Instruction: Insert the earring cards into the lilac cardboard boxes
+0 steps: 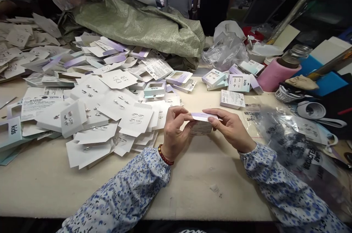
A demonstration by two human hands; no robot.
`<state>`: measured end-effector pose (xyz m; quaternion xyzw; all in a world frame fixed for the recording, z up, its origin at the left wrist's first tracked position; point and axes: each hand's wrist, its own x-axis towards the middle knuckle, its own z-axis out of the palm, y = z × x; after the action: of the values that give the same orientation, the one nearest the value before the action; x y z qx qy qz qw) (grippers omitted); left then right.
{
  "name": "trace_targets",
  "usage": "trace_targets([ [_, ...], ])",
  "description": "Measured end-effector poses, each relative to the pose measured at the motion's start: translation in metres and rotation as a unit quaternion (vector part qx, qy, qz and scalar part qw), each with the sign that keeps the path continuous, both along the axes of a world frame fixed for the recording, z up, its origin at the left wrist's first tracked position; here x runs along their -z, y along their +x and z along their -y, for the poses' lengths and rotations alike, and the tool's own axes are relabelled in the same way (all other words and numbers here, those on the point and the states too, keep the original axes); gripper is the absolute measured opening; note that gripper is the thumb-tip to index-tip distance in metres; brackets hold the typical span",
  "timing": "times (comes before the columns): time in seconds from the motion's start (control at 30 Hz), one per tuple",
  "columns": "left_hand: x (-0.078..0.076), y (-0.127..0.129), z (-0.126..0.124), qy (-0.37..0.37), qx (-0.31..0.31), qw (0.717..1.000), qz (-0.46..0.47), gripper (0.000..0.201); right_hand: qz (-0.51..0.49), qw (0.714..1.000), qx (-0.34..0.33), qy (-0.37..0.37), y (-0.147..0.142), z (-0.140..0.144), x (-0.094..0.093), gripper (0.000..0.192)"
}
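Note:
Between both hands, above the table (pixel 189 189), is a small white and lilac cardboard box (pixel 204 116), tilted so that an edge faces me. My left hand (pixel 177 127) pinches its left end with thumb and fingers. At the other end my right hand (pixel 230 126) grips it, thumb on the near edge and forefinger along the top. Printed text shows on its lower face. Left of my hands lies a spread of white cards (pixel 136 119) with small metal earrings on them. Several boxes like the held one, such as a white and lilac box (pixel 178 77), lie beyond.
Behind the piles is a green woven sack (pixel 132 20). At right stand finished-looking small boxes (pixel 238 82), a pink roll (pixel 277 73), a paper label roll (pixel 310 110) and clear plastic bags (pixel 299 148). People stand in the background.

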<state>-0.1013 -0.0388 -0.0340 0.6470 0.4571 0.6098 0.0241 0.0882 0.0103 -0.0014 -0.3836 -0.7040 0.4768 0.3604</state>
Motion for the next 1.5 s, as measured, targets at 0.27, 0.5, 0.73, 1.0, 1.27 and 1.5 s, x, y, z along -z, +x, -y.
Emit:
trace_targets([
  [0.27, 0.001, -0.003, -0.001, -0.068, 0.08, 0.993, 0.054, 0.035, 0.006, 0.995, 0.007, 0.097, 0.003, 0.002, 0.008, 0.036],
  [0.5, -0.009, 0.002, 0.005, -0.059, 0.115, 0.992, 0.001, 0.018, -0.033, 0.994, -0.014, 0.104, 0.004, 0.002, 0.013, 0.041],
  [0.73, -0.007, 0.002, 0.009, -0.024, 0.125, 0.992, 0.004, 0.026, -0.026, 0.981, -0.038, 0.186, 0.007, 0.004, 0.018, 0.03],
  [1.0, -0.009, 0.007, 0.015, 0.011, 0.101, 0.995, -0.008, 0.027, -0.02, 0.972, -0.039, 0.233, 0.005, 0.01, 0.007, 0.025],
  [1.27, -0.014, 0.012, 0.016, 0.024, 0.131, 0.991, 0.017, 0.023, 0.093, 0.884, -0.088, 0.449, 0.021, 0.01, -0.013, 0.036],
  [1.5, -0.017, 0.014, 0.017, 0.003, 0.146, 0.988, 0.058, 0.017, 0.076, 0.873, -0.04, 0.479, 0.018, 0.01, -0.003, 0.035],
])
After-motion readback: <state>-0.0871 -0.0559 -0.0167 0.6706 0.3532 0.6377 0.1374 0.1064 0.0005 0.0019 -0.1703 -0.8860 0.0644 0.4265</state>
